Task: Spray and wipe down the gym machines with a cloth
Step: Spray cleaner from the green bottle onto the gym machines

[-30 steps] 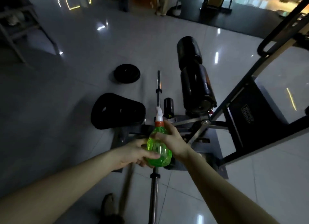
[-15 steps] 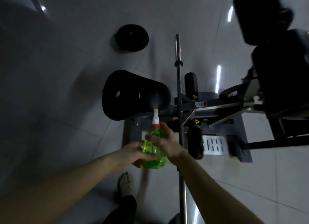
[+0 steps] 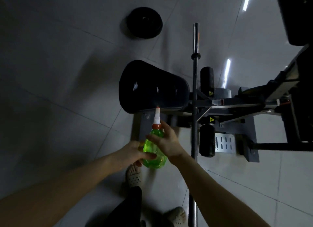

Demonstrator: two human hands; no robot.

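Head view: the spray bottle (image 3: 153,153) is held between both hands at centre frame, above the tiled floor (image 3: 50,74) and on the near side of the machine. The left hand (image 3: 132,150) wraps its fingers round the lower green body. The right hand (image 3: 169,142) clamps the upper body, with one finger raised beside the orange collar. The long axis of the bottle runs away from the person, and the white nozzle (image 3: 157,116) leads. The black seat pad (image 3: 152,86) lies directly ahead of the nozzle, and the tip appears to meet the near edge of the pad. A faint haze shows at the tip. The right hand is nearer the nozzle and the pad; the left hand supports the base. The barbell bar (image 3: 194,91) runs parallel to the bottle axis, just beside the right hand on its outer side. A weight plate (image 3: 144,22) lies on the floor well beyond the pad. No cloth can be identified with certainty. Compared with one second ago, the view has tilted downward, and the wider room has left the frame. The nozzle then lined up with the bar and the small roller; it now lines up with the pad. The grip of both hands is unchanged.
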